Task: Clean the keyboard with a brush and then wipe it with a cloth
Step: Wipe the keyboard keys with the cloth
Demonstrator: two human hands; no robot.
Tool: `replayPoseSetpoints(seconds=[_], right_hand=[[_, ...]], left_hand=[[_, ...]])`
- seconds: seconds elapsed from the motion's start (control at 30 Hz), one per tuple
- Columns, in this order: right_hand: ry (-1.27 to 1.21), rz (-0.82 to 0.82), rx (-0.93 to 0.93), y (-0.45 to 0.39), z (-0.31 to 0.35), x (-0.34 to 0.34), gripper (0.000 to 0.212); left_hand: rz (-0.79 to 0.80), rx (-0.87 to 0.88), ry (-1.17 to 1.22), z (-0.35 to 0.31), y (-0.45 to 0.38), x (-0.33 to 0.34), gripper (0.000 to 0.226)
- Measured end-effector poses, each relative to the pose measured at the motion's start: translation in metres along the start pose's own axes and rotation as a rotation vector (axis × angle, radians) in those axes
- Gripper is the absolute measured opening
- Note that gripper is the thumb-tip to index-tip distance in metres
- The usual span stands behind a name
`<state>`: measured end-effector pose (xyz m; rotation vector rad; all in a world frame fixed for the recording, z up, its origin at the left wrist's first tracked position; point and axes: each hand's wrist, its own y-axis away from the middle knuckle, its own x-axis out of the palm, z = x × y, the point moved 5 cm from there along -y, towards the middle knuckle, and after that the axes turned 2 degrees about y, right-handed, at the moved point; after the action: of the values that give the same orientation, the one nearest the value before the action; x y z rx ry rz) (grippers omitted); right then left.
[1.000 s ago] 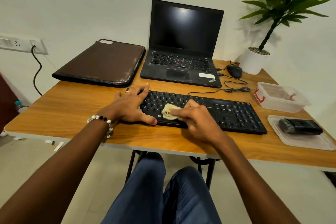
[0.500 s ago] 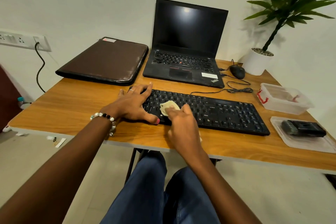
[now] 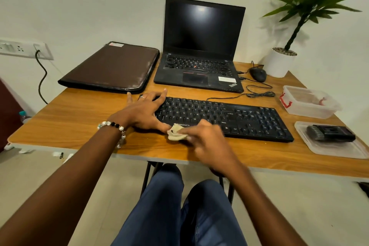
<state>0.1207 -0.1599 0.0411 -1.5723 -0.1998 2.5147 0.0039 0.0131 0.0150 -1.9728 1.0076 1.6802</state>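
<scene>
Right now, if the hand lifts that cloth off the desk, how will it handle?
Probably floppy: the cloth lies crumpled under the right hand's fingers. Likely light for its size, being a thin scrap. It should not roll or slip, since it bunches on the desk.

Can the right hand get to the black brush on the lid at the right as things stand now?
Probably yes: nothing stands between the right hand and the brush, though it holds the cloth.

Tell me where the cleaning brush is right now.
In the head view the brush lies on a clear plastic lid at the table's right edge, right of the keyboard and away from both hands.
</scene>
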Motion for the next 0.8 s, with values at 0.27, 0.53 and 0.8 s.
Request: replayPoseSetpoints(seconds=[0.27, 0.53, 0.8], right_hand=[[-0.013, -0.424, 0.504, 0.004, -0.068, -0.068, 0.039], [0.034, -0.198, 0.239, 0.017, -0.03, -0.015, 0.054], [-0.056, -0.41, 0.462, 0.026, -0.068, -0.026, 0.028]], left_hand=[[0.034, 0.121, 0.083, -0.042, -0.006, -0.008, 0.126], [0.036, 0.179, 0.042, -0.086, -0.034, 0.002, 0.128], [0.014, 0.165, 0.039, -0.087, -0.036, 0.004, 0.131]])
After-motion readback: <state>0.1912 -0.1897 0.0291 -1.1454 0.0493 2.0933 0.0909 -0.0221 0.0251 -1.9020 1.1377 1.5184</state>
